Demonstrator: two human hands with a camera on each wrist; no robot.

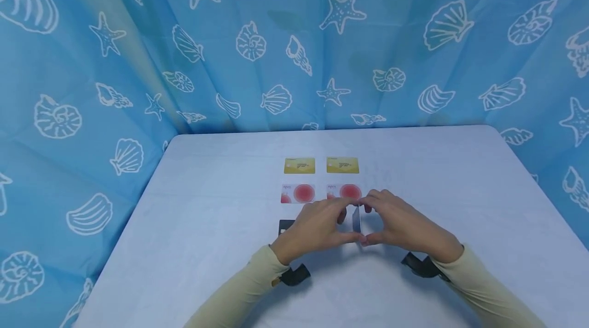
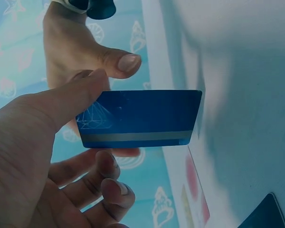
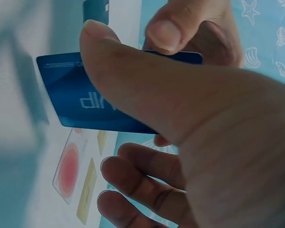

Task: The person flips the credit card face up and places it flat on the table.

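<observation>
Between my two hands, a blue bank card (image 1: 356, 219) stands on edge, raised above the table. My left hand (image 1: 317, 223) pinches it by opposite edges, thumb on one and fingers on the other. The left wrist view shows the card's back (image 2: 142, 114) with a grey stripe. My right hand (image 1: 405, 220) meets the left at the card, thumb and forefinger at the same edges. In the right wrist view the right thumb (image 3: 118, 66) covers part of the card's printed front (image 3: 66, 95); the exact contact of its forefinger is partly hidden.
A dark card (image 1: 286, 226) lies partly behind the left hand. Beyond the hands are two red-and-white cards (image 1: 298, 193) side by side, the right one partly covered. Farther back lie two gold cards (image 1: 299, 166). A shell-patterned blue curtain (image 1: 276, 62) hangs behind the white table (image 1: 207, 190).
</observation>
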